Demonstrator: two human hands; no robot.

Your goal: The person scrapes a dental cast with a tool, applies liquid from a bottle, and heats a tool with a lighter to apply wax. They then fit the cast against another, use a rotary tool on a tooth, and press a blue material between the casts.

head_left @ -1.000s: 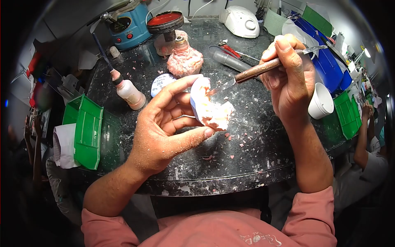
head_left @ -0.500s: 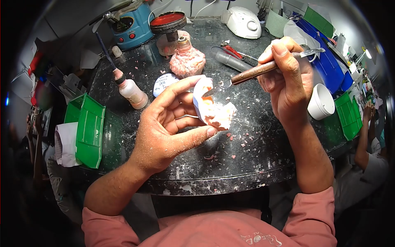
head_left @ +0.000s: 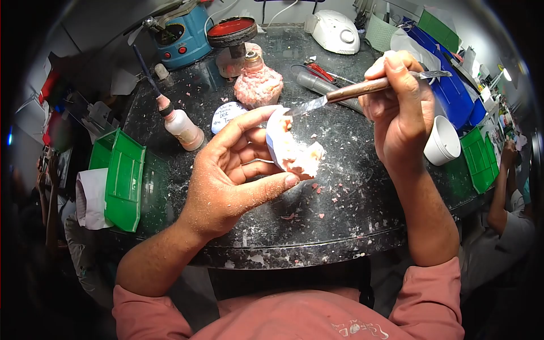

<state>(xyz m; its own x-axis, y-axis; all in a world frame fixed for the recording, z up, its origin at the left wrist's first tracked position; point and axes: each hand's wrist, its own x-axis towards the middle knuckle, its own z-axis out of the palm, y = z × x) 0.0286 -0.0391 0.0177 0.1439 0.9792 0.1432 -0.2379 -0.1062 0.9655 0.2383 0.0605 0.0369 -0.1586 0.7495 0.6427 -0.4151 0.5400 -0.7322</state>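
My left hand (head_left: 218, 187) grips a white dental cast (head_left: 274, 136) by its edges, thumb below and fingers behind. Pinkish, glaring wax (head_left: 303, 161) covers the cast's right side. A wax knife (head_left: 362, 89) with a brown handle and metal ends sits pinched between my right thumb and fingers. Its flat blade points left, with the tip at the upper part of the cast; whether it touches cannot be made out. My right hand (head_left: 399, 107) is up and to the right of the cast. Behind my left fingers lies a white piece with handwriting (head_left: 226, 116).
A wax-crusted spirit lamp (head_left: 258, 85) stands behind the cast, near a tin of red wax (head_left: 231, 31) and a blue machine (head_left: 181, 37). At left are a dropper bottle (head_left: 184, 129) and a green bin (head_left: 124, 181). A white cup (head_left: 442, 140) stands right. Wax scraps litter the dark table (head_left: 255, 226).
The knife's blade has risen from the cast's middle to its upper part and lies flatter. My right hand has shifted slightly with it. My left hand and the cast stay nearly still.
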